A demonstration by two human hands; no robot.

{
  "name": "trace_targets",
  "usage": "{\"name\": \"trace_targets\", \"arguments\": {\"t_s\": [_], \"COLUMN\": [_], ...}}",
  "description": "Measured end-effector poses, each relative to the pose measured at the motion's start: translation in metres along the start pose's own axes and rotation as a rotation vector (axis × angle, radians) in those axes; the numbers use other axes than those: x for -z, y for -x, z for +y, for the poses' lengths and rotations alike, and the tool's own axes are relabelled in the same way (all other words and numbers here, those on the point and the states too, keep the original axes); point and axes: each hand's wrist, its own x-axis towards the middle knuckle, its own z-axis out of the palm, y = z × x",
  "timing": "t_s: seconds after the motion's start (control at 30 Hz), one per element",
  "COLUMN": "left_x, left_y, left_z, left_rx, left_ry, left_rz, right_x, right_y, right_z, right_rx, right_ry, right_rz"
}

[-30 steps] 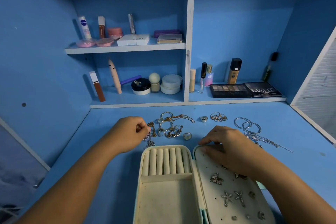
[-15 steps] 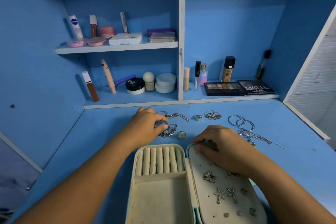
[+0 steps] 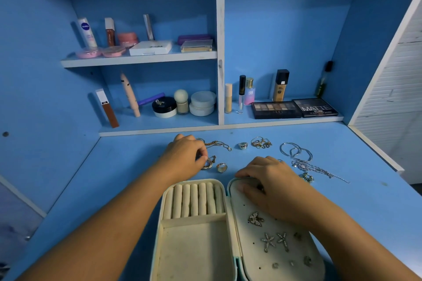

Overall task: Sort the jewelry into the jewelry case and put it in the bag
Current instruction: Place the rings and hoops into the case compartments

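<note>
While left fingers (image 3: 201, 154) pinch hoops (image 3: 207, 164), right fingers (image 3: 250, 168) grip jewelry case (image 3: 194, 248) lid rim; inside: six ring rolls (image 3: 194, 201), two star studs (image 3: 268, 241), one butterfly (image 3: 255, 219).

The one head-worn camera sits above the desk's (image 3: 109, 180) near edge, close over the open jewelry case (image 3: 194, 253), facing forward and down toward the shelves (image 3: 141, 60) at the back edge.

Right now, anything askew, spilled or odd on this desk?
Nothing spilled or broken. On the lower shelf the brown lip tube and the peach stick lean tilted against the wall instead of standing. Loose chains on the desk lie in tangled clumps. White paint on the shelf divider is chipped.
</note>
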Motion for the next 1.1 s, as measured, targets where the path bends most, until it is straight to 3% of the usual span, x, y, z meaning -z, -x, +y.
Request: {"name": "trace_targets", "arguments": {"t_s": [0.2, 0.43, 0.87, 1.1], "left_x": [0.007, 0.018, 0.028, 0.024], "left_y": [0.009, 0.021, 0.041, 0.052], "left_z": [-0.001, 0.007, 0.041, 0.046], "left_rx": [0.044, 0.066, 0.230, 0.170], "left_ry": [0.285, 0.431, 0.975, 0.947], "left_rz": [0.121, 0.182, 0.057, -0.010], "right_x": [0.007, -0.010, -0.013, -0.006], "right_y": [0.022, 0.039, 0.044, 0.033], "right_z": [-0.012, -0.014, -0.016, -0.017], "right_rx": [0.037, 0.029, 0.003, -0.044], "right_ry": [0.081, 0.072, 0.002, -0.121], "right_rz": [-0.087, -0.026, 0.083, 0.120]}}
